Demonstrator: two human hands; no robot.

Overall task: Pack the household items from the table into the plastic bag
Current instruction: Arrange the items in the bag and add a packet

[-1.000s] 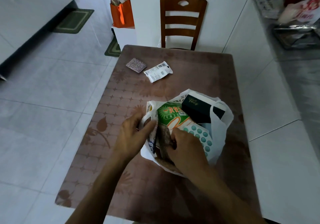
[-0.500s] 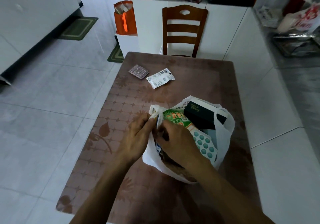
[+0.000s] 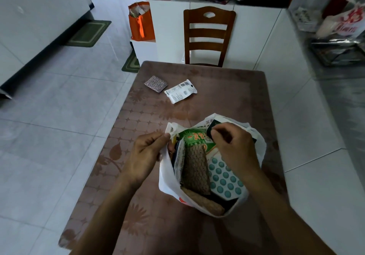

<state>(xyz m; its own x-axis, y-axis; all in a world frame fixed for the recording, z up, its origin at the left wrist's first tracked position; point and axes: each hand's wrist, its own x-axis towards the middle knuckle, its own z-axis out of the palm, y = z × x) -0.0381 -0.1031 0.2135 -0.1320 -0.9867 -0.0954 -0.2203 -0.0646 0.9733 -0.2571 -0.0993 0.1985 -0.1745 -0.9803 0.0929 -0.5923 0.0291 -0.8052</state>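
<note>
A white plastic bag [image 3: 167, 179] stands open on the brown table [image 3: 227, 92], near the front. Inside it I see a green packet [image 3: 195, 138], a brown scouring pad [image 3: 195, 168], a white pack with teal dots [image 3: 223, 177] and a dark box, mostly hidden by my right hand. My left hand [image 3: 146, 154] pinches the bag's left rim. My right hand [image 3: 233, 148] hovers above the bag's mouth, fingers curled, holding nothing that I can see. Farther back on the table lie a small patterned square packet [image 3: 155, 83] and a white wrapped packet [image 3: 180, 90].
A wooden chair [image 3: 208, 35] stands at the table's far end. White cabinets [image 3: 292, 100] run along the right side. An orange bag [image 3: 141, 21] sits on a low white box at the back left. Tiled floor [image 3: 59, 116] lies to the left.
My right hand has come up out of the bag, leaving the brown pad standing inside. My left hand has kept its hold on the rim. The view has tilted up a little.
</note>
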